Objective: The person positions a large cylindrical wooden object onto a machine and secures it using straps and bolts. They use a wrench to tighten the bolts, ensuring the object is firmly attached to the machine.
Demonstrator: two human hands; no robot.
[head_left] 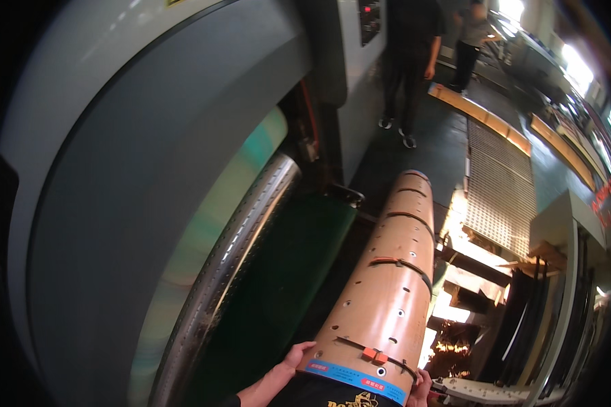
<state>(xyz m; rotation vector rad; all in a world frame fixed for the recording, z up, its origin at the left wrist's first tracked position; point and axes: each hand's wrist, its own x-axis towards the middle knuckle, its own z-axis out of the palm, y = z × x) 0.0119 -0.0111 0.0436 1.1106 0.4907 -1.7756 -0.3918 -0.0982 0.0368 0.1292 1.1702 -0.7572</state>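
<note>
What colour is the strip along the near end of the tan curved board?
The strip is blue with red patches, clearest in the head view.

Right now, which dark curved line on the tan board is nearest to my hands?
The lowest line, just above the blue strip, with the large orange block; the others lie farther up.

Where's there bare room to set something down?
Dark floor between the standing person's shoes and the far end of the curved die board. Also the tread plate, bordered on its far side by a long tan board. Crowded: right of the die board's near end, by racked dark strips.
</note>
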